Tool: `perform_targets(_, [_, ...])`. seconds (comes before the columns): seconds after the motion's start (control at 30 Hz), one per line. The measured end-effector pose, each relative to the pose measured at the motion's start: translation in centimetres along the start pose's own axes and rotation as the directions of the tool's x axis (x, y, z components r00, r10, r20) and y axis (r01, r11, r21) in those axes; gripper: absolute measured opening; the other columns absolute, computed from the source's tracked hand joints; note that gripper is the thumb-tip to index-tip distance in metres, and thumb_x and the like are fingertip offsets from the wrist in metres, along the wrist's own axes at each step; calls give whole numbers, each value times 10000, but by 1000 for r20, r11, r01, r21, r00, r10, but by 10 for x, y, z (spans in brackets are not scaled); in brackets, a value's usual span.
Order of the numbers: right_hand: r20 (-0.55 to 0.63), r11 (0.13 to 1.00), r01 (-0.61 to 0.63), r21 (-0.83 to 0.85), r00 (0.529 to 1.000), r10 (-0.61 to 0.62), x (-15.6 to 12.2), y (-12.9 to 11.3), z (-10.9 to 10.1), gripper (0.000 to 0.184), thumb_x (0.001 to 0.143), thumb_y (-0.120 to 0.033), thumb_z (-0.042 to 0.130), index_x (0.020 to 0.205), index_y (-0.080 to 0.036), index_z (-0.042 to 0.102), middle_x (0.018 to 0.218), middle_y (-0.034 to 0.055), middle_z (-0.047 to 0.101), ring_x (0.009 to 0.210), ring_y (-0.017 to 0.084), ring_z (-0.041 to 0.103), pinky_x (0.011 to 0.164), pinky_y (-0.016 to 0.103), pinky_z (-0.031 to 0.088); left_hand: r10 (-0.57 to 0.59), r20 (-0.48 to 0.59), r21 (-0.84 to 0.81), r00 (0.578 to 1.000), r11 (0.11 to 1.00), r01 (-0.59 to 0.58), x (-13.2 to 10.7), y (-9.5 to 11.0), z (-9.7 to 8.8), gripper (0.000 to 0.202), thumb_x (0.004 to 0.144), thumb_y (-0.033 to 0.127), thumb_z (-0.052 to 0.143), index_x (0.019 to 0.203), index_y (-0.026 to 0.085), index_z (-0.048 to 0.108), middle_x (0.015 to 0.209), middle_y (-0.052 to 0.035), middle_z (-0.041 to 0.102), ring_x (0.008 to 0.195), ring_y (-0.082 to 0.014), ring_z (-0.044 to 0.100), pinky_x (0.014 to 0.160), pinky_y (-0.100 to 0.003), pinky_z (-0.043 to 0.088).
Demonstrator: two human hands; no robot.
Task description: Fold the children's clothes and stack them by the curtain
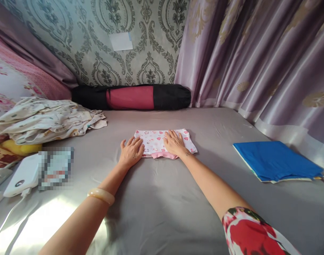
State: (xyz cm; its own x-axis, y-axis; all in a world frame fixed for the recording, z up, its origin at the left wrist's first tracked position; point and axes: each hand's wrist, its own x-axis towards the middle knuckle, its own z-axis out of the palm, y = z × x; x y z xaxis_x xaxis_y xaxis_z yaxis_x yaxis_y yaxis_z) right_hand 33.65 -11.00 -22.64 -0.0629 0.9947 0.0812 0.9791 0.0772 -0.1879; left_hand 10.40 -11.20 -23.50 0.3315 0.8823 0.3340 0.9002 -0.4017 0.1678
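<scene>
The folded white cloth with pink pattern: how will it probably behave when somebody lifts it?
The folded cloth looks thin, so it would likely droop if lifted by one edge. No fastening shows on its layers, so it may unfold. Flat and small, it is probably light.

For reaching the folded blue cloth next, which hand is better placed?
Right, I'd judge. The right hand rests on the printed cloth, on the side nearer the blue cloth; the left hand is at the opposite end, farther off.
</scene>
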Motion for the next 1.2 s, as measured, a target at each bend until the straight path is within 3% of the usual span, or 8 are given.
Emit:
perform_targets(0.2, [57, 998, 16, 62, 998, -20, 0, 7, -8, 524, 1002, -329, 214, 1471, -146, 358, 1570, 114, 283, 1455, 249, 199, 1171, 499, 126, 14, -14, 7, 1000, 1000, -14, 0, -3, 4, 377, 952, 355, 345, 1231, 304, 594, 1359, -57, 591, 1341, -274, 422, 1126, -540, 132])
perform_targets(0.37, [52, 998, -48, 37, 998, 46, -2, 25, -16, 545, 1010, -367, 192, 1486, -140, 329, 1586, 122, 236, 1469, 260, 146, 1166, 549, 81, 8, -10, 5, 1000, 1000, -8, 0, -2, 3, 371, 946, 350, 358, 1228, 299, 594, 1364, -59, 588, 1342, -286, 424, 1117, -553, 143])
perform_targets(0.87, [25, 996, -87, -11, 996, 87, -3, 34, -6, 531, 1003, -357, 194, 1461, -153, 367, 1563, 107, 300, 1445, 236, 216, 1177, 520, 97, 5, 11, 29, 1000, 1000, -5, 0, -1, 1, 394, 957, 357, 343, 1252, 276, 590, 1377, -57, 577, 1339, -280, 430, 1116, -550, 156])
perform_targets(1.07, [98, 996, -81, 42, 992, 77, -5, 42, -19, 530, 1003, -358, 177, 1471, -176, 347, 1579, 100, 264, 1454, 230, 200, 1177, 503, 107, 2, 18, 26, 1000, 1000, -2, 0, -1, 1, 398, 958, 358, 340, 1259, 281, 588, 1385, -56, 570, 1330, -277, 438, 1119, -548, 146])
perform_targets(1.2, [109, 989, -145, 23, 984, 142, -7, 53, -26, 559, 1001, -372, 170, 1492, -142, 309, 1593, 126, 209, 1472, 252, 132, 1171, 538, 74, 2, 17, 21, 1000, 1000, -3, 0, -1, 1, 397, 957, 357, 341, 1261, 285, 586, 1385, -57, 570, 1327, -270, 439, 1126, -534, 134])
